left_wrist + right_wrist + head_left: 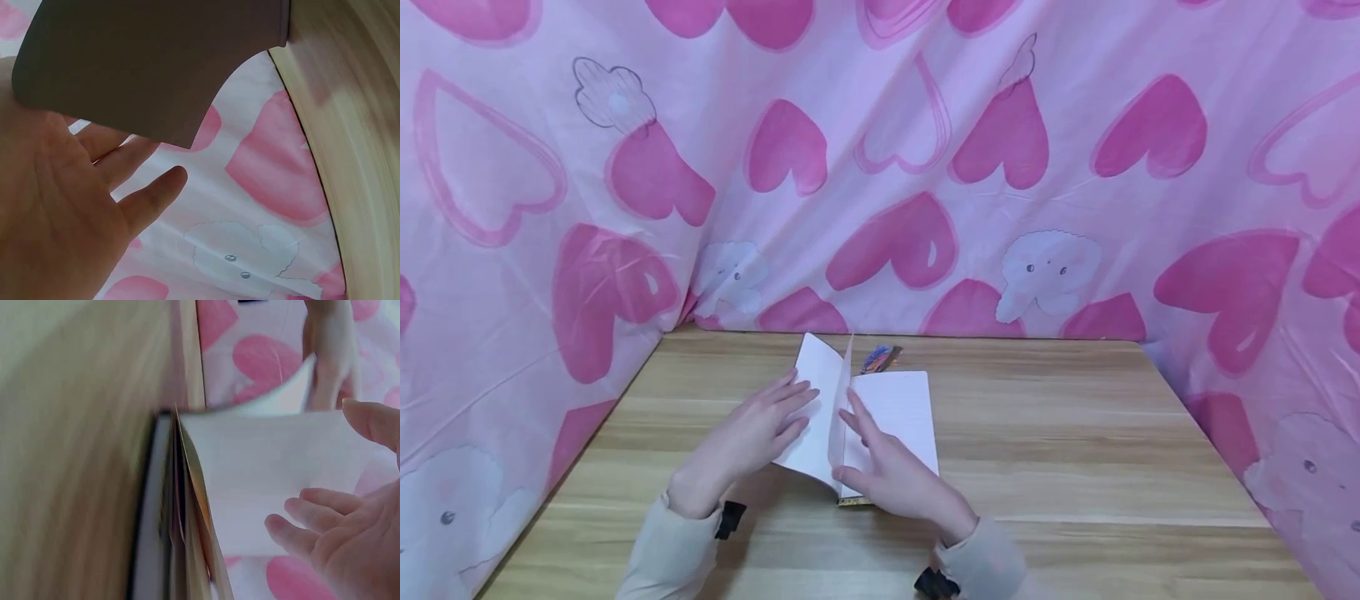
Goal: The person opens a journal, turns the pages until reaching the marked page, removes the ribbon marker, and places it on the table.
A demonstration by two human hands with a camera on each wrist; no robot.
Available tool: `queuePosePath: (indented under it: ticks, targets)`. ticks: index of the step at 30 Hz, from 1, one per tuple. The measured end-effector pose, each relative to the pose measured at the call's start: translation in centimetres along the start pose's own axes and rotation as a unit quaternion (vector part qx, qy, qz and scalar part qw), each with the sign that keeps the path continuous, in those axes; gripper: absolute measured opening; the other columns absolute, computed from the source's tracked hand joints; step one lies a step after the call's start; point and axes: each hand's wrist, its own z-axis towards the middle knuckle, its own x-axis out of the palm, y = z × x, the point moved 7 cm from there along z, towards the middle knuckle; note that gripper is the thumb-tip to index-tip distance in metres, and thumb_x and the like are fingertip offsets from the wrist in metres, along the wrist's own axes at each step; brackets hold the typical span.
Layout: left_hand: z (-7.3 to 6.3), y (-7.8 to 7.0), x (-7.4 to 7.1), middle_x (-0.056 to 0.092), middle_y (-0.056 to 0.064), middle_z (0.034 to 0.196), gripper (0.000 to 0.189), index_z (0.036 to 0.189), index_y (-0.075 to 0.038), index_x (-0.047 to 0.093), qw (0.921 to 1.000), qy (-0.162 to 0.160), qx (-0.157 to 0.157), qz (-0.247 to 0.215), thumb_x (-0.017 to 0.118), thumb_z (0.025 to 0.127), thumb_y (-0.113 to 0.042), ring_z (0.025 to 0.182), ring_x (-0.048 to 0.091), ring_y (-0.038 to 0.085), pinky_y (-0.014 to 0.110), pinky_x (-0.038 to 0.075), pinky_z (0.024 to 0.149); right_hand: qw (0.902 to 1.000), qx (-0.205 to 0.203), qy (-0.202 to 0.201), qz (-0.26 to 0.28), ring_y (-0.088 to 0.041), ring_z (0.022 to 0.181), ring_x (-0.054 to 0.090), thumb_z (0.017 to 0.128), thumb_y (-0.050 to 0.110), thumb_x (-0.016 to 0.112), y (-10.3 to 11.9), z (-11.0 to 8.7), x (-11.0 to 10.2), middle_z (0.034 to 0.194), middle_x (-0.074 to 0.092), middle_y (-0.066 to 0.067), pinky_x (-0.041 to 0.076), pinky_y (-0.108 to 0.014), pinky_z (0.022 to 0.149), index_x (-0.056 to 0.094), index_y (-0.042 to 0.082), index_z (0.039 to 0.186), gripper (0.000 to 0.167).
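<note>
Lying open: notebook (895, 421), one leaf (845, 367) standing, turning seemingly half done; left hand (752, 429), right hand (895, 477) extending fingers, gripping nothing.

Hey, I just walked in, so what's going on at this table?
A person has a notebook open on a wooden table. Its right side lies flat, while its left side tilts up, with the fingers of the left hand over the white inner face. A loose-standing page rises near the middle, the right hand spread beside it; I can't tell whether they touch. Just beyond the notebook lies something small and colourful.
</note>
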Motion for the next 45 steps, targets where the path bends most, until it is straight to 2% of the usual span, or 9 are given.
queuePosePath:
  ticks: [7,12,16,19,23,29,33,39,45]
  targets:
    - [-0.3,-0.1,-1.1,0.052,0.020,0.139,0.038,0.128,0.003,0.061,0.9998,-0.021,0.003,0.003,0.065,0.093,-0.011,0.134,0.041,0.039,0.052,0.037,0.106,0.9945,-0.055,0.036,-0.081,-0.015,0.140,0.032,0.100,0.038,0.055,2.0,-0.5,2.5,0.158,0.026,-0.007,0.031,-0.036,0.112,0.022,0.008,0.155,0.071]
    - [-0.4,0.2,-1.9,0.051,0.020,0.141,0.036,0.127,0.000,0.063,0.9988,-0.045,0.007,0.017,0.065,0.094,-0.014,0.133,0.043,0.036,0.051,0.039,0.105,0.9914,-0.047,0.051,-0.111,-0.018,0.146,0.018,0.101,0.043,0.051,2.1,-0.7,3.6,0.161,0.018,-0.009,0.027,-0.039,0.114,0.025,0.010,0.155,0.069]
    - [-0.2,-0.4,-2.4,0.053,0.020,0.138,0.035,0.124,0.000,0.065,0.9961,-0.076,0.034,0.029,0.068,0.092,-0.011,0.129,0.049,0.035,0.049,0.042,0.103,0.9894,-0.047,0.053,-0.127,-0.022,0.147,0.017,0.101,0.045,0.049,2.0,-0.8,3.9,0.161,0.016,-0.010,0.027,-0.040,0.114,0.029,0.012,0.154,0.066]
    - [0.1,-1.3,-2.2,0.054,0.021,0.137,0.035,0.122,0.000,0.066,0.9940,-0.084,0.062,0.034,0.070,0.089,-0.010,0.128,0.049,0.037,0.050,0.042,0.102,0.9866,-0.058,0.054,-0.142,-0.025,0.146,0.017,0.101,0.043,0.051,2.0,-0.9,4.0,0.161,0.017,-0.012,0.027,-0.040,0.114,0.031,0.011,0.154,0.065]
    - [0.5,-1.9,-0.9,0.051,0.023,0.139,0.035,0.121,0.002,0.066,0.9937,-0.060,0.082,0.047,0.070,0.089,-0.012,0.133,0.042,0.041,0.053,0.039,0.104,0.9781,-0.083,0.060,-0.181,-0.028,0.145,0.021,0.100,0.040,0.054,2.1,-0.9,4.1,0.160,0.020,-0.014,0.027,-0.040,0.114,0.034,0.010,0.152,0.063]
    - [0.2,-1.0,0.8,0.048,0.025,0.141,0.037,0.122,0.004,0.065,0.9959,-0.009,0.031,0.085,0.069,0.091,-0.016,0.137,0.036,0.042,0.055,0.035,0.106,0.9636,-0.099,0.084,-0.233,-0.027,0.143,0.028,0.099,0.038,0.056,2.4,-1.2,4.1,0.157,0.029,-0.014,0.031,-0.039,0.112,0.042,0.011,0.148,0.057]
    - [0.1,-0.3,1.1,0.047,0.026,0.142,0.042,0.126,0.005,0.062,0.9968,0.009,0.001,0.080,0.070,0.091,-0.017,0.136,0.035,0.044,0.056,0.035,0.106,0.9558,-0.094,0.121,-0.251,-0.017,0.137,0.039,0.099,0.036,0.058,2.5,-1.5,3.2,0.149,0.043,-0.009,0.035,-0.032,0.110,0.048,0.010,0.144,0.053]
    - [0.0,0.2,1.1,0.050,0.029,0.138,0.041,0.124,0.006,0.062,0.9953,0.026,-0.019,0.091,0.070,0.090,-0.016,0.132,0.041,0.047,0.054,0.035,0.107,0.9685,-0.032,0.112,-0.220,-0.014,0.124,0.052,0.095,0.026,0.065,1.3,-1.3,-0.3,0.137,0.056,-0.002,0.041,-0.031,0.105,0.051,0.007,0.141,0.052]
    - [-0.1,1.0,1.6,0.052,0.029,0.135,0.040,0.122,0.007,0.062,0.9919,0.056,-0.050,0.103,0.070,0.090,-0.016,0.128,0.044,0.048,0.056,0.039,0.103,0.9748,0.013,0.078,-0.208,-0.030,0.135,0.041,0.094,0.024,0.067,-0.8,-1.3,-3.1,0.147,0.046,-0.014,0.032,-0.042,0.112,0.040,-0.001,0.146,0.064]
